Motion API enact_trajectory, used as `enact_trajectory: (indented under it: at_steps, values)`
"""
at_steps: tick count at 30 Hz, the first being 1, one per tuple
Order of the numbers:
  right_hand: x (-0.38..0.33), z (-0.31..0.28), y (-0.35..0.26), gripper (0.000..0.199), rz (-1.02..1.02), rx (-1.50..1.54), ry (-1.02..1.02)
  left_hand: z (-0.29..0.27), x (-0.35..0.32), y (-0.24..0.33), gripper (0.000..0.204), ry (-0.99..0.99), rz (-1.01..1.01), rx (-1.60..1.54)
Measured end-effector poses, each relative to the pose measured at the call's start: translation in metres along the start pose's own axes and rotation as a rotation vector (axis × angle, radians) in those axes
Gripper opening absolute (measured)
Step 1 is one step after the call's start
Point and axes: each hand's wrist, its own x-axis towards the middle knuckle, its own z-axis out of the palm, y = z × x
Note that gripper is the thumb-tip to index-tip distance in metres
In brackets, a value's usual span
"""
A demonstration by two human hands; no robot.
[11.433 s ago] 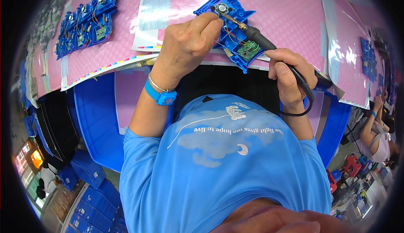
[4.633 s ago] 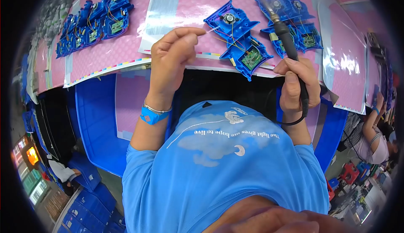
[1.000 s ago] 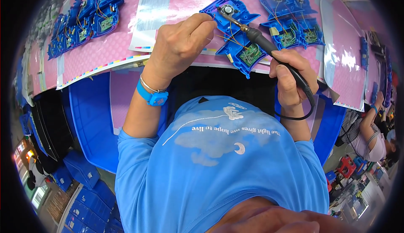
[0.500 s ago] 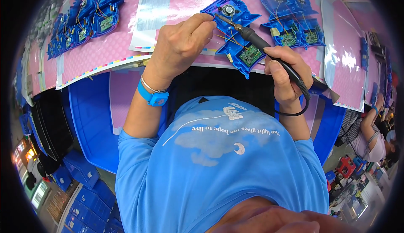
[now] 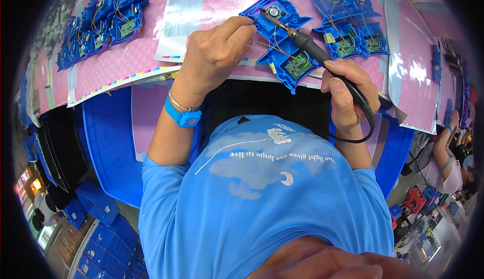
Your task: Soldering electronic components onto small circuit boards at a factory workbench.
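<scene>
A soldering iron [image 5: 322, 59] is being held in the right hand [image 5: 348, 95], with the fingers wrapped tightly around its black handle. Its metal tip is being pointed up and to the left, onto the round part at the top of a blue plastic case [image 5: 282, 37]. This case is lying open on the pink mat [image 5: 151, 42] of the table, just in front of the person, and a small green circuit board [image 5: 298, 66] with orange wires is being shown inside it. The left hand [image 5: 217, 52] is being kept at the left edge of the same case; its fingertips are pinched together near the tip of the iron, but what is being pinched cannot be told, because it is too thin to see. A blue wristband [image 5: 181, 117] is being worn on the left wrist. Two more open blue cases [image 5: 348, 21] are lying just to the right of the first one, and a row of similar cases [image 5: 101, 21] is lying well apart, at the far left of the mat.
</scene>
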Motion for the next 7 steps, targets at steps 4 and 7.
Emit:
enact_trajectory:
  at_steps: [4,7]
  values:
    - [-0.0010,-0.0016,0.0016,0.028,-0.004,0.007,-0.011,-0.0008,-0.0002,-0.0003,0.017,-0.021,-0.021,-0.013]
    - [-0.0015,-0.0030,-0.0003,0.029,0.018,-0.001,-0.021,-0.0016,0.0001,-0.0001,0.017,-0.028,-0.025,-0.022]
